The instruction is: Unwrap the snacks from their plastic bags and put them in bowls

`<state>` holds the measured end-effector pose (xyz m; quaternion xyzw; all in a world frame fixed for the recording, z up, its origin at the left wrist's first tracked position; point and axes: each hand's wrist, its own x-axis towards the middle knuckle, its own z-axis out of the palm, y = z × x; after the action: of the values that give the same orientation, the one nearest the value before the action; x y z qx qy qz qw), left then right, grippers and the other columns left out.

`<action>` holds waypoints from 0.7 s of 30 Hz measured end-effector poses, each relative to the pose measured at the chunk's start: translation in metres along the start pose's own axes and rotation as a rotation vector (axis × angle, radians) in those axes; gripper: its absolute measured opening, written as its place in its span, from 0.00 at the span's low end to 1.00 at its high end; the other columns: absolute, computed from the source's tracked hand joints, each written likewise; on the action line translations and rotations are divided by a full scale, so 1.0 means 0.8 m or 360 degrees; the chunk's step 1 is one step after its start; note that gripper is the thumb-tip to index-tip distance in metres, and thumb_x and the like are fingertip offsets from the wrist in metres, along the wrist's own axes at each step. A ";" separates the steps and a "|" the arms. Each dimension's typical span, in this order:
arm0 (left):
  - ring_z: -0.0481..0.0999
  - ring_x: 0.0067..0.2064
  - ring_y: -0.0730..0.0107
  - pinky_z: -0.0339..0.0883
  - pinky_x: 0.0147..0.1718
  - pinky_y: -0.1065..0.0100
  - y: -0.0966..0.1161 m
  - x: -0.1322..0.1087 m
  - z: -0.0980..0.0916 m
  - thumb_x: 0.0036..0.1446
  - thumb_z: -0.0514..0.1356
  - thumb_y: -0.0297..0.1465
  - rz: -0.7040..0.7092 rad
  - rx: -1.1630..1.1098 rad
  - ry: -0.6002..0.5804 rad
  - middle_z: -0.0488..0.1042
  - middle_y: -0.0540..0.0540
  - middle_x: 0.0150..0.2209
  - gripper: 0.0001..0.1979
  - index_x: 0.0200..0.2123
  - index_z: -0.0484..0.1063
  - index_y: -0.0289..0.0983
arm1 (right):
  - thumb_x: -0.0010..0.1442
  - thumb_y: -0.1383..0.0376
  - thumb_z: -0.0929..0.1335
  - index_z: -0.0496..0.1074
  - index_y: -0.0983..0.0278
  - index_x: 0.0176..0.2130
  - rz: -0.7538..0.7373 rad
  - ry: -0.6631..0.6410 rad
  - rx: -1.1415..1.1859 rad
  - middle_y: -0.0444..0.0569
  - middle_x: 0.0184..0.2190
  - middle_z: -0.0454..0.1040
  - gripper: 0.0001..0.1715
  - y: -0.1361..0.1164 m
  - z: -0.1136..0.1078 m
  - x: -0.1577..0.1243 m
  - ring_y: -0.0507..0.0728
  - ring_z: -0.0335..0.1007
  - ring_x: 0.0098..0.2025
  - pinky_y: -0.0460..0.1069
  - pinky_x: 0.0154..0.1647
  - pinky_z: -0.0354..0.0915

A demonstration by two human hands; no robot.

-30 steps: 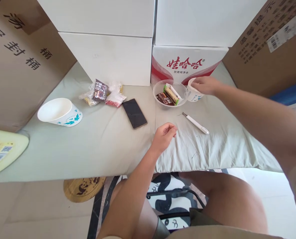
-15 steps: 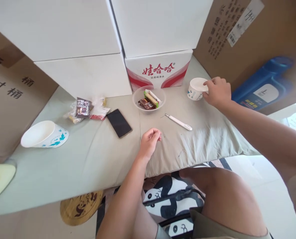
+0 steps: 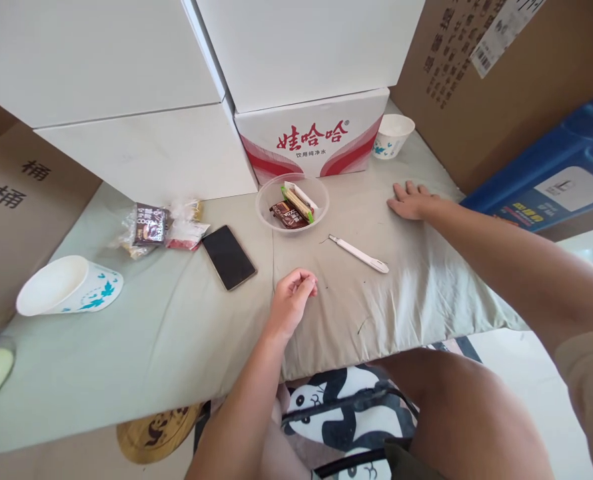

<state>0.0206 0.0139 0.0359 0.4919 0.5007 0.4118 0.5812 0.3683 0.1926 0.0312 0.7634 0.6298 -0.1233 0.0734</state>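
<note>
One cup (image 3: 393,139) beyond both hands (image 3: 292,297) (image 3: 412,201)

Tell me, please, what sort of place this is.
Probably a room at home, perhaps partly used for storage: a drinking-water carton, a smartphone and a panda print below suggest this.

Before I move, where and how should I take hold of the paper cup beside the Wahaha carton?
Probably best to pinch the paper cup by its near rim, coming from the front with the right hand. It stands upright, mouth up, flaring from base to rim; the Wahaha carton sits close on its left, while its near side looks unobstructed.
</note>
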 end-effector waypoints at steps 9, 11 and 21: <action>0.68 0.31 0.71 0.63 0.36 0.67 0.003 -0.020 -0.006 0.55 0.59 0.41 0.0040 -0.0102 -0.0043 0.68 0.52 0.25 0.12 0.28 0.69 0.38 | 0.62 0.58 0.63 0.65 0.67 0.65 -0.0092 0.0112 -0.0045 0.70 0.67 0.64 0.35 -0.029 -0.009 -0.079 0.76 0.61 0.68 0.67 0.66 0.61; 0.68 0.31 0.72 0.62 0.35 0.68 0.005 -0.027 -0.011 0.56 0.58 0.41 0.0047 -0.0146 -0.0058 0.68 0.52 0.25 0.12 0.29 0.69 0.38 | 0.61 0.61 0.62 0.65 0.65 0.64 -0.0167 0.0311 -0.0059 0.71 0.63 0.68 0.34 -0.055 -0.022 -0.109 0.74 0.63 0.67 0.65 0.66 0.62; 0.67 0.30 0.68 0.59 0.35 0.65 0.008 -0.038 -0.039 0.57 0.58 0.32 0.0155 0.0349 0.0089 0.71 0.51 0.28 0.07 0.27 0.65 0.40 | 0.61 0.60 0.61 0.74 0.59 0.52 -0.1572 0.0484 0.0239 0.55 0.49 0.79 0.22 -0.359 -0.046 -0.229 0.69 0.75 0.53 0.63 0.58 0.67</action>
<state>-0.0152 -0.0093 0.0467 0.5645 0.5342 0.3959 0.4891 0.0579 0.0855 0.1300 0.3877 0.9078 -0.0757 -0.1410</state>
